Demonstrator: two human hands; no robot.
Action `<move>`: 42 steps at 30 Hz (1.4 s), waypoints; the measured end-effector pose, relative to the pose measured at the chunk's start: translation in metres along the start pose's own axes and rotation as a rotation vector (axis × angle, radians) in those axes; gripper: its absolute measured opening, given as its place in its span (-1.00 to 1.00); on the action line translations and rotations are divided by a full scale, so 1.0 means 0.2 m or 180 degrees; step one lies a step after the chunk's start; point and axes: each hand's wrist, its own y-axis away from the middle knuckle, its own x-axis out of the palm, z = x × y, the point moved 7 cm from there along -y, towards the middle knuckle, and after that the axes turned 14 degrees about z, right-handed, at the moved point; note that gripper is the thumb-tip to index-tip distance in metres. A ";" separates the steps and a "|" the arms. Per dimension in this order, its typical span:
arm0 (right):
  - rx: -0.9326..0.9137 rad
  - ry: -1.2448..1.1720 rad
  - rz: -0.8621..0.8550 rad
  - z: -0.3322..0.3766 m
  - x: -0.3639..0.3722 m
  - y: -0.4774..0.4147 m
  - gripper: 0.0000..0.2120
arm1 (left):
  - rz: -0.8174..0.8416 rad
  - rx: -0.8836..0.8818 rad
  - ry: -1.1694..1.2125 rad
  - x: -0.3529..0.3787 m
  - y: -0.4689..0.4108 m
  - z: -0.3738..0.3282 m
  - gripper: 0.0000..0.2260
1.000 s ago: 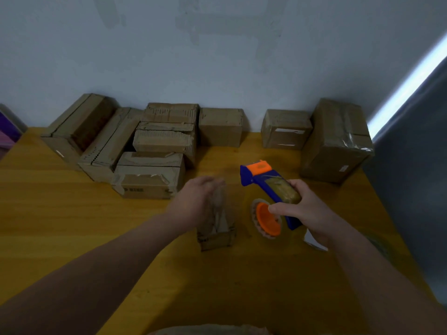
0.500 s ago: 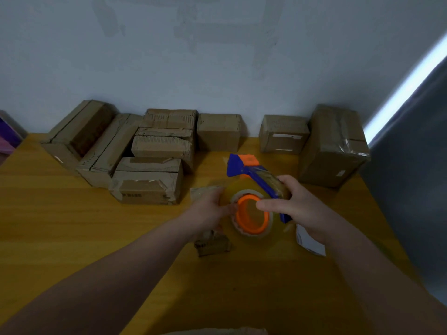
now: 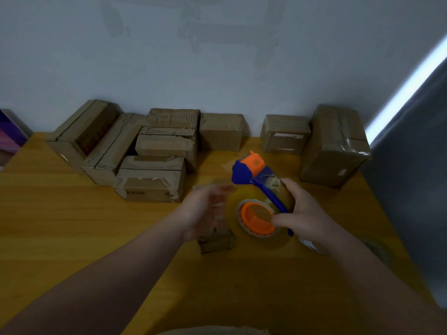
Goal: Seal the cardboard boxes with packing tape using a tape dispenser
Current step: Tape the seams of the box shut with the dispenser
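Yellow wooden table [image 3: 72, 238], cardboard boxes [image 3: 220, 131] lined against the grey wall across the frame's middle. My right hand [image 3: 304, 211] grips the tape dispenser [image 3: 261, 187] just right of centre, above the table. My left hand [image 3: 205, 211], blurred, fingers loosely straight, has drawn back from the roll it touched a moment ago; the small box [image 3: 217, 243] sits just below it.

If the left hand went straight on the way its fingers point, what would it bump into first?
Probably the clear tape roll on the blue and orange plastic tape dispenser that the right hand grips; the left hand is blurred, so depth is uncertain.
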 end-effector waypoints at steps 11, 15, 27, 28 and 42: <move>-0.0374 0.0871 0.0365 0.08 0.03 0.02 -0.19 | -0.0419 -0.0175 -0.0466 -0.13 0.06 -0.12 -0.91; -0.0345 0.1189 0.0645 0.10 0.04 0.03 -0.15 | -0.0843 -0.0168 -0.0762 -0.17 0.12 -0.06 -0.94; -0.0135 0.1926 0.0887 0.03 0.08 -0.09 -0.17 | -0.1487 0.0065 -0.0615 -0.23 0.10 0.17 -0.84; -0.0116 0.1830 0.0838 0.01 0.09 -0.10 -0.16 | -0.1480 0.0109 -0.0610 -0.25 0.09 0.16 -0.85; -0.0299 0.1950 0.0884 0.03 0.11 0.00 -0.20 | -0.1491 0.0242 -0.2227 -0.43 0.14 0.00 -0.82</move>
